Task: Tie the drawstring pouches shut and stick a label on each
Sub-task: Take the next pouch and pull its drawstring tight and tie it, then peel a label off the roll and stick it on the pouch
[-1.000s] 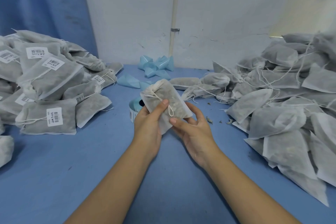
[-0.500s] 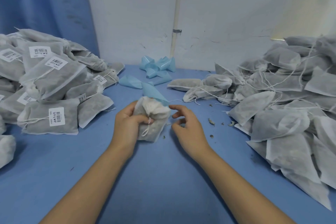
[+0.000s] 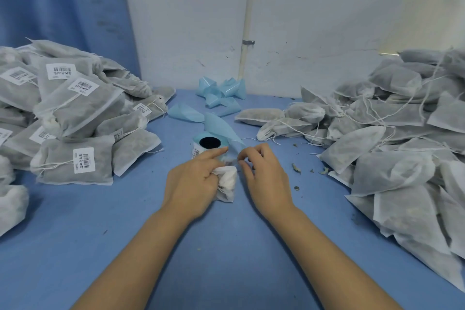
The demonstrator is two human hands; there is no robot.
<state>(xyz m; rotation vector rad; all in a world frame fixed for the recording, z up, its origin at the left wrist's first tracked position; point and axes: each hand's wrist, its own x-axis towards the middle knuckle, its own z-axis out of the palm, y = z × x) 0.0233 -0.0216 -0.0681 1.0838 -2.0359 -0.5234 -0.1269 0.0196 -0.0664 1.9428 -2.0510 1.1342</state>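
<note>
Pouch (image 3: 227, 184) lies mid-table (image 3: 226, 254), long axis running away from the person, gathered mouth toward the upright label roll (image 3: 210, 143) just beyond. Left hand (image 3: 193, 181) grips it, forefinger stretched to the roll. Right hand (image 3: 261, 173) curls thumb and fingertips beside the mouth; whether they pinch anything is unclear. Greyish filling shows through the piled pouches (image 3: 392, 148).

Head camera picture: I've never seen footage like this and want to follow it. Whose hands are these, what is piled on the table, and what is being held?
No machine here: a person wears a camera on the head, looking down at their own hands. The left hand grips a small white pouch. The right hand curls its fingers beside it, near a label roll; whether it pinches anything is unclear. On the blue table, labelled pouches are piled left, unlabelled pouches right, blue paper scraps behind.
</note>
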